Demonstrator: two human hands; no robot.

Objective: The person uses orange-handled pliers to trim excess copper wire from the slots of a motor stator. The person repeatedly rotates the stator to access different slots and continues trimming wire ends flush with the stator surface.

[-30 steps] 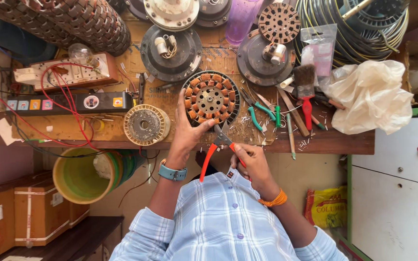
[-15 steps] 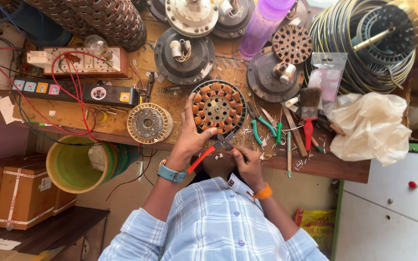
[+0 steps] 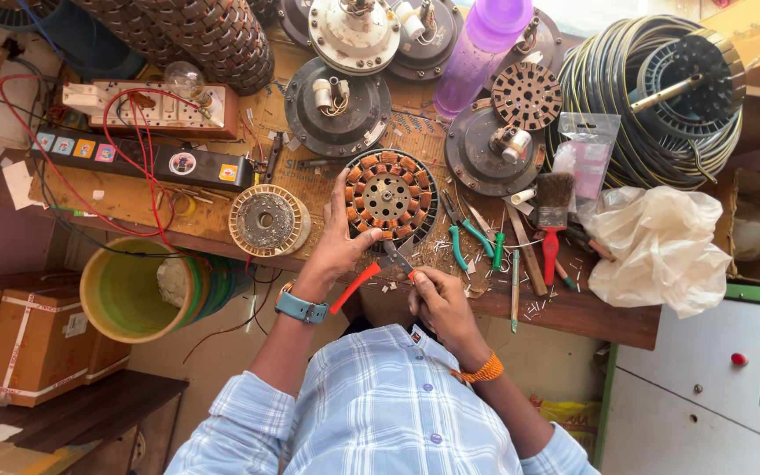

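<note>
My left hand [image 3: 338,246] grips the near-left rim of a round fan stator [image 3: 392,195] wound with copper coils, which rests on the wooden workbench [image 3: 573,308]. My right hand [image 3: 437,299] is closed on orange-handled cutting pliers [image 3: 371,274]. The pliers' metal jaws touch the stator's near edge. One orange handle sticks out to the left under my left wrist, which wears a blue watch. An orange thread is tied around my right wrist.
A second, paler stator [image 3: 267,220] lies left of the hands. Green-handled pliers [image 3: 466,242], a red-handled brush [image 3: 553,220], a crumpled plastic bag [image 3: 657,246], a purple bottle [image 3: 481,53], motor housings [image 3: 336,105], a wire coil [image 3: 653,88], a switch board with red wires [image 3: 147,110] and a yellow-green bucket [image 3: 129,290] surround them.
The camera has drifted, so the bench sits lower and more to the right in view. The pliers' jaws have come up against the stator's near edge. Both hands keep their grip.
</note>
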